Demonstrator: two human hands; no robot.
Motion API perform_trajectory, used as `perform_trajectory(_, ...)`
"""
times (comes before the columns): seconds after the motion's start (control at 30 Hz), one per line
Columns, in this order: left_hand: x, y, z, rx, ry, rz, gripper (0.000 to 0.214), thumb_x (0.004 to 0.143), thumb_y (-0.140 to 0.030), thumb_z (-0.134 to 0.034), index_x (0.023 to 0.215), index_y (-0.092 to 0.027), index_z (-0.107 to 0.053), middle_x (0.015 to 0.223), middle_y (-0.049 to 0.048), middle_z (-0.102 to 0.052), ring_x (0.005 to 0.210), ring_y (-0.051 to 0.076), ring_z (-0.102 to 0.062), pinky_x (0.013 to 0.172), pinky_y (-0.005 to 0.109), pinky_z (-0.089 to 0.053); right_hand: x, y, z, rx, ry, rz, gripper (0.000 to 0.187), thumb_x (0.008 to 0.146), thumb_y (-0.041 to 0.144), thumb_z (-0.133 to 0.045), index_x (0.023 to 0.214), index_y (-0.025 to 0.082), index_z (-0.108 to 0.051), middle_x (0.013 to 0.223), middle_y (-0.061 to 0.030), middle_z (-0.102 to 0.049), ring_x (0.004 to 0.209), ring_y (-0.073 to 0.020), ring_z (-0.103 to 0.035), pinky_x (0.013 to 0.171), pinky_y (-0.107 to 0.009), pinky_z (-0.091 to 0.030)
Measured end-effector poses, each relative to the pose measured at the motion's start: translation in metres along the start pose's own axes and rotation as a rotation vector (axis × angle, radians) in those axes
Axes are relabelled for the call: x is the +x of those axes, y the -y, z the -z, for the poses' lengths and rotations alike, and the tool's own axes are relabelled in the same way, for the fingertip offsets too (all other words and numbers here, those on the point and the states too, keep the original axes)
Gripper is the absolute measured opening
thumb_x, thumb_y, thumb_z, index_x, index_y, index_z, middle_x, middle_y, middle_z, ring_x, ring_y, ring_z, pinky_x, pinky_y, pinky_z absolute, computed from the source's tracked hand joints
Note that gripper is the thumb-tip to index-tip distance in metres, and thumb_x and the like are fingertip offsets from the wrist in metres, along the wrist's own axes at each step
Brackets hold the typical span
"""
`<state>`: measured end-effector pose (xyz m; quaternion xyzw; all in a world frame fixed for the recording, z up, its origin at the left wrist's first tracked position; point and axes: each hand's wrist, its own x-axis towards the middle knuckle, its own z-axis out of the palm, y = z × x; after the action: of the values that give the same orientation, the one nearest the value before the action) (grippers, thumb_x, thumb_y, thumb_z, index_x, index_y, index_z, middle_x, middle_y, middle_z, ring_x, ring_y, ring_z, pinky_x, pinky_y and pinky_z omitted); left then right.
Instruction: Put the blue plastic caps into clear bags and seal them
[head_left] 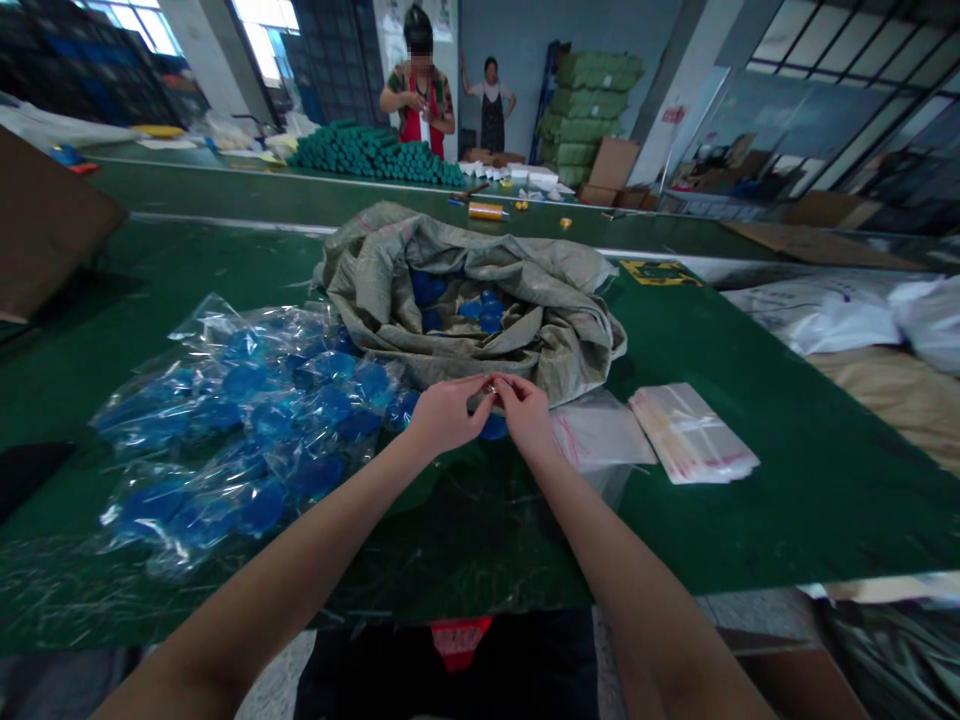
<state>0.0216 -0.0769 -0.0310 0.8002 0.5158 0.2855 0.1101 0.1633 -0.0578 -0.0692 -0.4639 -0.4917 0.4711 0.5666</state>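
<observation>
My left hand (451,412) and my right hand (521,405) meet in front of the open sack, fingertips pinched together. Between them is the edge of a clear plastic bag, mostly hidden by my fingers. A blue round piece (493,428) shows just below, and I cannot tell whether it is inside that bag. Beyond my hands, the grey-green woven sack (375,290) lies with its mouth rolled open and several blue pieces (489,310) inside. To the left spreads a pile of bagged blue pieces (270,420). Loose clear bags (600,432) lie beside my right wrist.
A banded stack of clear bags (694,432) rests on the green table (810,500) at right. A cardboard box (52,220) stands at left. On the far bench are green rolls (375,155) and an orange tape roll (487,211). Two people (420,100) stand behind it.
</observation>
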Motion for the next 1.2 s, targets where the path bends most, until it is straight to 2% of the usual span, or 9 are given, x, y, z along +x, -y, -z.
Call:
perform_trajectory(0.13, 0.011, 0.01, 0.01, -0.101, 0.037, 0.038, 0.036, 0.094, -0.038, -0.046, 0.105, -0.021, -0.076, 0.1, 0.005, -0.076, 0.083, 0.02, -0.07, 0.082, 0.029, -0.052, 0.005, 0.001, 0.005, 0.137, 0.037, -0.107, 0.022, 0.07, 0.034, -0.066, 0.086, 0.02, -0.07, 0.091, -0.0051, -0.074, 0.087, -0.0216, -0.07, 0.082, -0.039, -0.059)
perform_trajectory(0.2, 0.018, 0.015, 0.013, -0.068, 0.038, 0.056, 0.031, 0.091, -0.035, -0.052, 0.101, -0.021, -0.077, 0.099, 0.0054, -0.076, 0.084, 0.021, -0.07, 0.082, 0.03, -0.052, 0.006, 0.002, 0.006, 0.167, 0.038, -0.127, 0.02, 0.068, 0.028, -0.067, 0.085, 0.019, -0.07, 0.089, -0.0046, -0.074, 0.086, -0.0214, -0.07, 0.082, -0.038, -0.058)
perform_trajectory(0.4, 0.029, 0.014, 0.018, 0.06, 0.099, 0.053, 0.036, 0.085, -0.04, -0.063, 0.115, -0.022, -0.072, 0.109, 0.0073, -0.074, 0.096, 0.025, -0.069, 0.087, 0.033, -0.052, 0.005, 0.007, 0.008, 0.17, 0.066, -0.111, 0.026, 0.069, 0.033, -0.071, 0.091, 0.019, -0.069, 0.093, -0.0051, -0.075, 0.086, -0.0201, -0.07, 0.08, -0.035, -0.058)
perform_trajectory(0.5, 0.028, 0.007, 0.017, 0.178, 0.118, 0.025, 0.035, 0.083, -0.042, -0.065, 0.113, -0.026, -0.072, 0.109, 0.0065, -0.074, 0.097, 0.027, -0.069, 0.086, 0.036, -0.053, 0.006, 0.005, 0.009, 0.143, 0.061, -0.113, 0.036, 0.064, 0.032, -0.077, 0.097, 0.018, -0.067, 0.094, -0.0051, -0.075, 0.085, -0.0188, -0.07, 0.081, -0.033, -0.058)
perform_trajectory(0.6, 0.029, 0.004, 0.014, 0.21, 0.133, 0.017, 0.03, 0.085, -0.041, -0.062, 0.109, -0.028, -0.073, 0.109, 0.0056, -0.074, 0.098, 0.027, -0.069, 0.086, 0.036, -0.052, 0.007, 0.001, 0.011, 0.133, 0.073, -0.105, 0.033, 0.065, 0.028, -0.075, 0.096, 0.018, -0.067, 0.094, -0.0048, -0.075, 0.085, -0.0181, -0.071, 0.081, -0.033, -0.057)
perform_trajectory(0.77, 0.034, 0.013, 0.01, 0.166, 0.148, 0.03, 0.026, 0.089, -0.037, -0.056, 0.104, -0.028, -0.075, 0.101, 0.0043, -0.075, 0.093, 0.024, -0.069, 0.085, 0.033, -0.051, 0.011, 0.002, 0.016, 0.022, 0.068, -0.079, 0.023, 0.072, 0.031, -0.069, 0.091, 0.019, -0.07, 0.085, -0.004, -0.076, 0.077, -0.0181, -0.071, 0.074, -0.032, -0.057)
perform_trajectory(0.93, 0.034, 0.012, 0.016, 0.179, 0.125, 0.053, 0.028, 0.09, -0.037, -0.051, 0.098, -0.023, -0.074, 0.088, 0.0057, -0.074, 0.076, 0.021, -0.067, 0.072, 0.031, -0.049, 0.011, 0.01, 0.021, -0.113, 0.075, -0.038, 0.021, 0.073, 0.034, -0.069, 0.085, 0.017, -0.07, 0.075, -0.0041, -0.074, 0.064, -0.0159, -0.066, 0.057, -0.027, -0.05)
perform_trajectory(1.1, 0.028, 0.002, 0.028, 0.119, 0.194, -0.105, 0.037, 0.086, -0.05, -0.055, 0.095, -0.018, -0.07, 0.085, 0.0068, -0.07, 0.076, 0.02, -0.063, 0.069, 0.03, -0.046, 0.008, 0.017, 0.023, -0.208, 0.015, -0.071, 0.03, 0.069, 0.045, -0.072, 0.073, 0.016, -0.067, 0.061, -0.0024, -0.067, 0.05, -0.0131, -0.056, 0.048, -0.025, -0.041)
perform_trajectory(1.2, 0.025, -0.003, 0.03, 0.075, 0.105, -0.115, 0.04, 0.083, -0.05, -0.06, 0.105, -0.017, -0.065, 0.093, 0.0071, -0.069, 0.08, 0.02, -0.062, 0.07, 0.03, -0.045, 0.008, 0.017, 0.025, -0.319, -0.047, -0.037, 0.035, 0.069, 0.05, -0.072, 0.07, 0.016, -0.065, 0.059, -0.0015, -0.065, 0.051, -0.0129, -0.054, 0.05, -0.025, -0.04)
